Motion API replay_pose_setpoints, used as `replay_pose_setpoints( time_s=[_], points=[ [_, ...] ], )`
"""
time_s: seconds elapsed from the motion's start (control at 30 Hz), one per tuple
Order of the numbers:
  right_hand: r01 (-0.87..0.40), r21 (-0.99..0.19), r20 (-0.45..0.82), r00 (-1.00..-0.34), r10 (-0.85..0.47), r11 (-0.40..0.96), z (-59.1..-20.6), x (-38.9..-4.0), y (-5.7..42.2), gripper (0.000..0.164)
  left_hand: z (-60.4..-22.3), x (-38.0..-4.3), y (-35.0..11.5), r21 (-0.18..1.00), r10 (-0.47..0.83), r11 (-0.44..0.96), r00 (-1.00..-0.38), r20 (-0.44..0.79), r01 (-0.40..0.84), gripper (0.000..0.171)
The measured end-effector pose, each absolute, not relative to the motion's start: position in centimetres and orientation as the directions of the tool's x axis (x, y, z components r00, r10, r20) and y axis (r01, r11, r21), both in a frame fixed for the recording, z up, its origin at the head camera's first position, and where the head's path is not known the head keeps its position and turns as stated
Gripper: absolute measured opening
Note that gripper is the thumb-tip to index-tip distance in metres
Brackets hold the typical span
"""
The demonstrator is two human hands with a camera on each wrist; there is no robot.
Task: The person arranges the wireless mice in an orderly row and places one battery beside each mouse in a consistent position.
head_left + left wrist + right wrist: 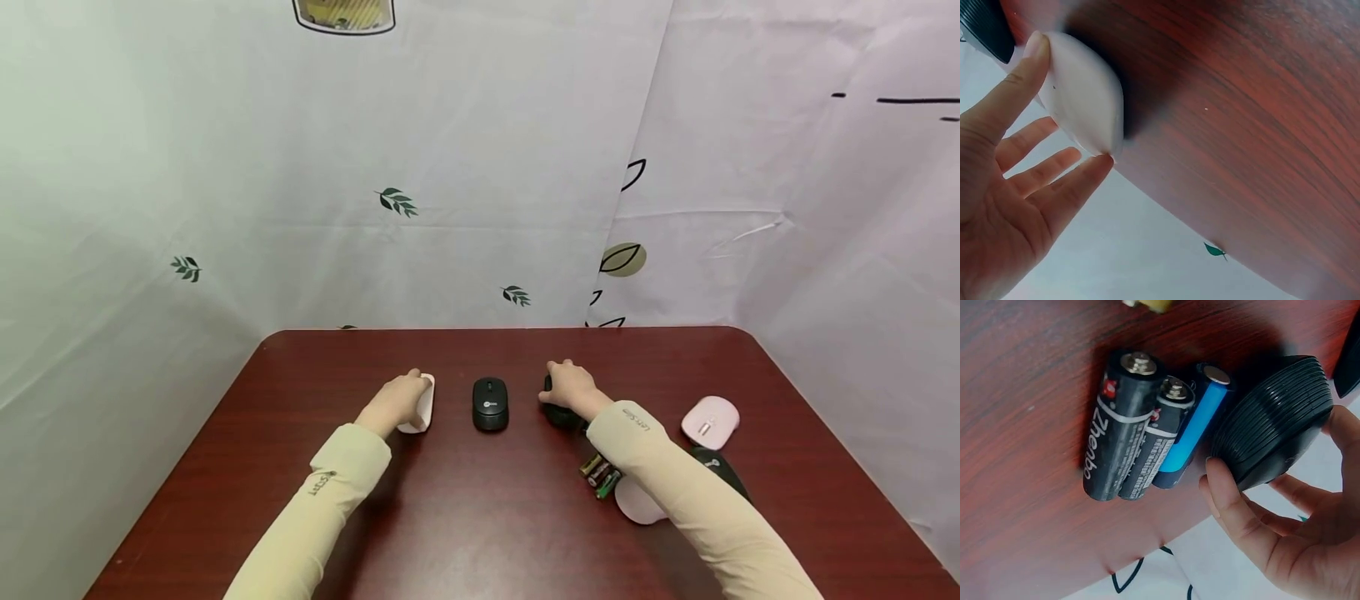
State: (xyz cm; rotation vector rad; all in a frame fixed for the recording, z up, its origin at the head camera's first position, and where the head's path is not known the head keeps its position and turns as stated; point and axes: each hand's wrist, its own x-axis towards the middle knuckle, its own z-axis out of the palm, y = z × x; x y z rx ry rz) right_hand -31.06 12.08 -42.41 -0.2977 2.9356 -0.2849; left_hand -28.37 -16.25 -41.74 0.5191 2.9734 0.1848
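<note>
My left hand (396,403) grips a white computer mouse (426,407), thumb at one end and fingertips at the other. In the left wrist view the mouse (1082,94) stands tilted on its edge. My right hand (573,390) holds a black computer mouse (559,416) between thumb and fingers, and its ribbed side (1279,406) shows in the right wrist view. Right beside that mouse lie two black batteries (1119,434) and a blue one (1194,428). Between the hands sits another black mouse (491,405), flat on the table.
On the right of the dark red table (480,517) lie a pink mouse (711,422), a black mouse (722,469) and a pale mouse (637,502), the last two partly hidden by the right sleeve. Several batteries (600,475) lie near that sleeve. A white curtain (480,167) hangs behind.
</note>
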Motion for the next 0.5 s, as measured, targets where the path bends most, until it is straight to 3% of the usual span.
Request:
replay_pose_setpoints(
  time_s=[0.3,0.5],
  points=[
    [-0.172,-0.199,-0.158,-0.966,-0.205,0.965,-42.5,-30.8,11.9,0.059,-41.7,-27.5,-14.8,0.119,0.359,0.929,-0.932,-0.054,0.351,0.052],
    [-0.174,-0.197,-0.158,-0.966,-0.207,0.965,-42.5,-30.7,11.8,0.059,-41.4,-27.6,-12.2,0.275,0.419,0.864,-0.905,0.071,0.422,0.039]
  ],
)
